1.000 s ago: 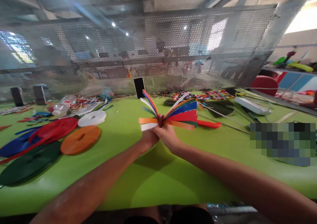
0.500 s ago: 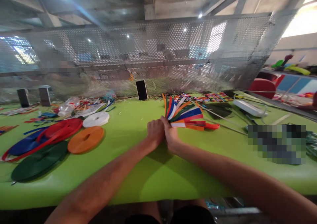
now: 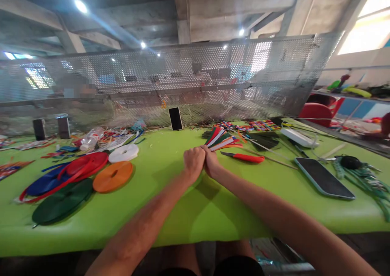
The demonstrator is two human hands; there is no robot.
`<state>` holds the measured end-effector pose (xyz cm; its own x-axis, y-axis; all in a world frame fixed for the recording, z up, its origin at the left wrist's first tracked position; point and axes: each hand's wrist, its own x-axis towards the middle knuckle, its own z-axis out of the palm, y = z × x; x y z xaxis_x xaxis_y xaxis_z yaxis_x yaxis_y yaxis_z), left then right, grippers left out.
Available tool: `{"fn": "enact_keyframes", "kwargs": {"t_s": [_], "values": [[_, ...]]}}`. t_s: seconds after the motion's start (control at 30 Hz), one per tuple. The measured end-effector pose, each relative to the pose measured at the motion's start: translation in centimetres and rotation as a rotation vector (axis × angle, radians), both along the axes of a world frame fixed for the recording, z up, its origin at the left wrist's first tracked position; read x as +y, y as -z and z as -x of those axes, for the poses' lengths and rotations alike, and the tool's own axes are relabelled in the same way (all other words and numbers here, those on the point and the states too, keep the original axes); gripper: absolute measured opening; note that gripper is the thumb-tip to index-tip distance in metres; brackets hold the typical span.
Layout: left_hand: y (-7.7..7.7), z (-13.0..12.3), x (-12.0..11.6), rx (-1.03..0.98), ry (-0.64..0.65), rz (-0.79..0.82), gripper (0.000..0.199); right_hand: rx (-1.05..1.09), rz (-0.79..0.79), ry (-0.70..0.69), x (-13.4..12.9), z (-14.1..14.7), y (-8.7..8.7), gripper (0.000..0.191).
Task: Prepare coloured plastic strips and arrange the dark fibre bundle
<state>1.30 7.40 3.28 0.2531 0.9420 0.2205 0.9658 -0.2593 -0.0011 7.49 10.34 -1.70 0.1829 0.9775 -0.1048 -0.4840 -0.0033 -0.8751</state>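
My left hand [image 3: 194,162] and my right hand [image 3: 211,162] are pressed together above the green table, both closed around one end of a bundle of flat coloured strips [image 3: 217,136]. Red, green, white and orange strips fan out beyond my fingers, away from me. The gripped end is hidden inside my hands. Just right of my right hand lies a red-handled cutting tool [image 3: 248,158] with a dark blade. To the left rest flat rolls of ribbon: an orange roll [image 3: 105,181], a white roll [image 3: 120,153], a red roll [image 3: 91,162], a blue roll [image 3: 38,186] and a green roll [image 3: 61,205].
On the right lie a phone [image 3: 324,178], a white power strip [image 3: 298,138] and a tangle of green cords [image 3: 365,178]. An upright phone [image 3: 175,118] leans at the back. Behind it stands a perforated metal screen [image 3: 146,85]. A clear bottle [image 3: 91,138] lies among scraps.
The fan of strips has drawn narrower and shows different colours on top. The red-handled tool, partly covered before, is uncovered. My hands stay clasped; the view has tilted up slightly.
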Motion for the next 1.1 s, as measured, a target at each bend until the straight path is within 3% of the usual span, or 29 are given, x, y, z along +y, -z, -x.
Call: {"fn": "enact_keyframes", "kwargs": {"t_s": [0.17, 0.4, 0.6, 0.7, 0.77, 0.87, 0.9, 1.03, 1.1], "values": [[-0.1, 0.1, 0.0, 0.043, -0.070, -0.056, 0.035, 0.054, 0.001, 0.008, 0.0, 0.0, -0.5, 0.020], [-0.5, 1.2, -0.3, -0.024, -0.053, -0.091, 0.023, 0.120, 0.013, -0.108, -0.3, -0.4, -1.3, 0.018], [-0.7, 2.2, -0.7, -0.186, 0.068, -0.099, 0.024, 0.142, -0.012, -0.252, 0.1, -1.6, -1.8, 0.015], [-1.5, 3.2, -0.6, -0.224, 0.164, -0.085, 0.015, 0.102, -0.037, -0.305, 0.3, -2.1, -1.7, 0.009], [-2.2, 4.6, 0.0, -0.251, 0.165, -0.058, 0.019, 0.053, -0.073, -0.357, 0.2, -2.4, -1.6, 0.008], [-3.0, 7.3, 1.7, -0.462, 0.132, 0.018, 0.033, -0.042, -0.132, -0.497, -0.2, -2.9, -1.6, 0.012], [-3.1, 8.1, 2.2, -0.590, 0.190, 0.099, 0.038, -0.071, -0.144, -0.557, -0.4, -3.1, -1.5, 0.014], [-2.5, 8.9, 2.6, -0.972, 0.649, 0.569, 0.052, -0.172, -0.195, -0.950, -1.1, -3.8, -1.3, 0.024], [-1.8, 8.0, 1.8, -1.123, 0.704, 0.658, 0.052, -0.220, -0.223, -1.179, -1.4, -3.9, -1.3, 0.026]]}}
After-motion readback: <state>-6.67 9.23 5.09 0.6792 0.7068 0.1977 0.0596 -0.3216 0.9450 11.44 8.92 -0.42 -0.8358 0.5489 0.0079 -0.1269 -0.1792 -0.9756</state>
